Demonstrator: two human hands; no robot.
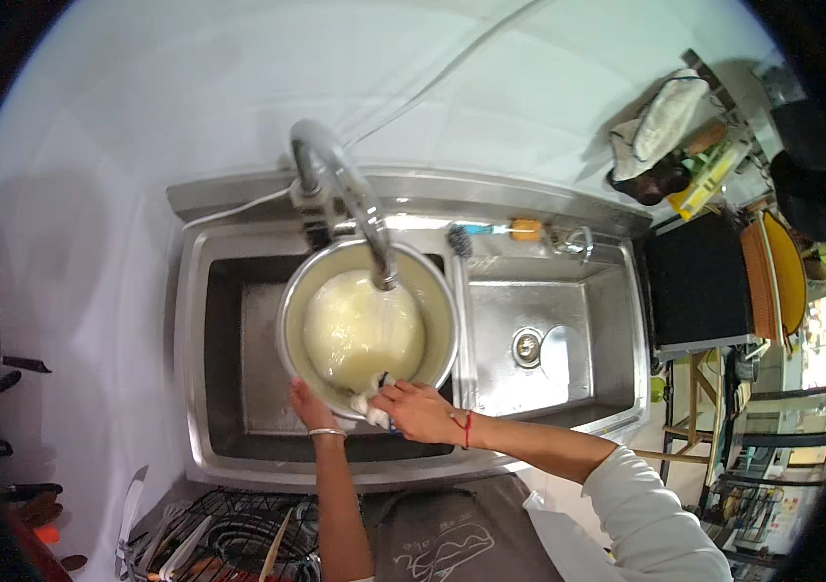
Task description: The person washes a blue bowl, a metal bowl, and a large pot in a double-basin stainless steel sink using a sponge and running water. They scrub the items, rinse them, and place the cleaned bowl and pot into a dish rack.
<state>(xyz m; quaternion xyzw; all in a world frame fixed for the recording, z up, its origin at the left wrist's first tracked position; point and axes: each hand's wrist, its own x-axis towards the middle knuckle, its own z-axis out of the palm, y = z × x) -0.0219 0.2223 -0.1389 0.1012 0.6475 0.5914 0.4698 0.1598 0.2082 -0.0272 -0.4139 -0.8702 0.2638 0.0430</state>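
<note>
A large round metal pot (440,320) sits over the left basin of a steel double sink, its pale yellowish inside facing me. Its bottom looks wet and glossy; whether liquid stands in it I cannot tell. My left hand (309,404), with a silver bangle at the wrist, grips the pot's near left side, the fingers partly hidden. In my right hand (418,412), which wears a red cord bracelet, a bunched white cloth (364,405) presses against the near rim and inner wall. The chrome faucet's spout (386,276) hangs over the pot's far side.
Right of the divider (461,327) lies the second basin (493,305) with its drain (528,345). A dark-bristled brush (460,241) and an orange sponge (526,230) rest along the back ledge. A wire rack (238,531) of utensils stands at front left. Cloths (664,124) hang at the right.
</note>
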